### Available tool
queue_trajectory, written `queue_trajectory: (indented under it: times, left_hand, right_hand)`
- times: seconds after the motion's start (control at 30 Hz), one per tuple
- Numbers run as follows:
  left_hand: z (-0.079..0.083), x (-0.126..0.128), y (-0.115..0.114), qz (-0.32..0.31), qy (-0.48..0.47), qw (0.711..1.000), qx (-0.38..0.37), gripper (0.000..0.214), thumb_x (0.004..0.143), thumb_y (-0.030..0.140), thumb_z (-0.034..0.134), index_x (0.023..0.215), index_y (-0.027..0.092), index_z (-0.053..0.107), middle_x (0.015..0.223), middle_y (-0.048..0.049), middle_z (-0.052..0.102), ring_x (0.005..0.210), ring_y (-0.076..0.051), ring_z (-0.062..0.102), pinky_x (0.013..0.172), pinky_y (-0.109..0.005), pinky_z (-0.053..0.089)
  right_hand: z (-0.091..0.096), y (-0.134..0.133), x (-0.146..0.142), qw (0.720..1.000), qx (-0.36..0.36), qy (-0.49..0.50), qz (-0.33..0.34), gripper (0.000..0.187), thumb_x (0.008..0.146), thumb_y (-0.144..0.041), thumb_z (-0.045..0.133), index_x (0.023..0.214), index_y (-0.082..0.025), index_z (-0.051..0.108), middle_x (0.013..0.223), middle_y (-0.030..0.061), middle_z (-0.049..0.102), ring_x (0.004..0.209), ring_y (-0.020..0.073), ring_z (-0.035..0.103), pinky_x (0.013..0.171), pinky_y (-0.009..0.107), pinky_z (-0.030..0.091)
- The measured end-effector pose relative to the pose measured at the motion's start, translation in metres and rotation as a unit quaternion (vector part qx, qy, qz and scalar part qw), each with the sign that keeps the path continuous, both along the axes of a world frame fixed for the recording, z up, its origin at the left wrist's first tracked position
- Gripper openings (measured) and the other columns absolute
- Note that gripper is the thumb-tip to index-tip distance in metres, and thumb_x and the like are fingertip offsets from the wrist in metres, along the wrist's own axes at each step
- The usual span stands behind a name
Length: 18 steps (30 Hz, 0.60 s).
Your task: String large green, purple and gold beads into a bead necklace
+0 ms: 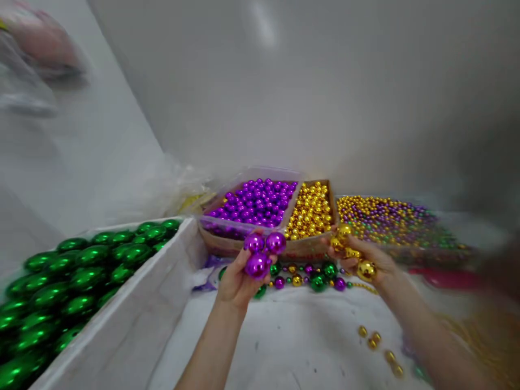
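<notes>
My left hand (236,280) grips three large purple balls (262,252), bunched together above the fingertips. My right hand (370,261) is closed around a cluster of gold balls (366,270), one of them showing at the palm and another at the fingertips. Both hands are raised just over the white surface (292,336).

Between them, on the surface, lies a strand of green, purple and gold beads (311,277). Just beyond the hands stands a clear tub of purple balls (257,203), with a cardboard box of gold balls (311,208) touching its right side. To the right of that spreads a heap of small mixed beads (388,218), blurred at its far edge.

At my left, a white box (134,319) holds large green balls (73,276). A few loose gold beads (376,338) lie on the surface near my right forearm.
</notes>
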<state>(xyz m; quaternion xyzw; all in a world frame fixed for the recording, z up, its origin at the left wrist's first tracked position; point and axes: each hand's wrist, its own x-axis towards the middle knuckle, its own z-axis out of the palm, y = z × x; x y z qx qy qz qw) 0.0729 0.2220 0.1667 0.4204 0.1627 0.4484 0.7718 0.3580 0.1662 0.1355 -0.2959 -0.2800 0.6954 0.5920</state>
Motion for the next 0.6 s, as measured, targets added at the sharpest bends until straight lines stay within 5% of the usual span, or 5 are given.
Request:
queue_trajectory:
  times: [0.13,0.23,0.4,0.5,0.6]
  left_hand:
    - [-0.074,0.024,-0.047,-0.094,0.154,0.981,-0.075,0.055,0.065,0.037,0.071,0.116,0.028,0.052,0.119,-0.0077,0.057,0.074,-0.019,0.062,0.047,-0.025,0.054]
    - [-0.107,0.047,-0.064,-0.176,0.226,0.955,-0.083,0.049,0.067,0.035,0.07,0.111,0.025,0.053,0.115,-0.0079,0.057,0.076,-0.018,0.061,0.054,-0.029,0.055]
    - [-0.125,0.077,-0.068,-0.232,0.343,0.91,-0.001,0.047,0.068,0.033,0.069,0.111,0.023,0.052,0.106,-0.0073,0.058,0.079,-0.02,0.06,0.057,-0.031,0.054]
    - [-0.129,0.089,-0.067,-0.187,0.442,0.863,0.16,0.043,0.064,0.023,0.07,0.105,0.02,0.058,0.103,-0.0066,0.057,0.091,-0.022,0.058,0.072,-0.035,0.053]
    - [-0.13,0.098,-0.071,-0.132,0.503,0.784,0.339,0.038,0.062,0.013,0.067,0.099,0.021,0.062,0.108,-0.0048,0.053,0.099,-0.02,0.055,0.091,-0.033,0.045]
  right_hand:
    - [-0.043,-0.067,-0.002,0.991,-0.029,0.133,-0.001,0.031,0.085,-0.029,0.059,0.114,-0.026,0.051,0.116,0.0096,0.061,0.087,0.0144,0.063,0.039,0.008,0.04]
    - [-0.07,-0.101,0.002,0.988,-0.055,0.139,-0.03,0.038,0.083,-0.039,0.061,0.117,-0.026,0.05,0.116,0.0123,0.061,0.086,0.0147,0.061,0.037,0.007,0.036]
    - [-0.084,-0.131,0.018,0.993,-0.073,0.073,-0.061,0.039,0.085,-0.045,0.055,0.116,-0.023,0.051,0.118,0.0149,0.06,0.083,0.0138,0.06,0.037,0.007,0.033]
    - [-0.083,-0.134,0.034,0.994,-0.074,0.005,-0.082,0.037,0.087,-0.046,0.051,0.117,-0.023,0.05,0.119,0.014,0.059,0.082,0.0136,0.061,0.038,0.009,0.035]
    - [-0.084,-0.129,0.051,0.99,-0.077,-0.072,-0.098,0.045,0.086,-0.055,0.046,0.118,-0.023,0.049,0.119,0.0143,0.059,0.085,0.016,0.061,0.037,0.012,0.033]
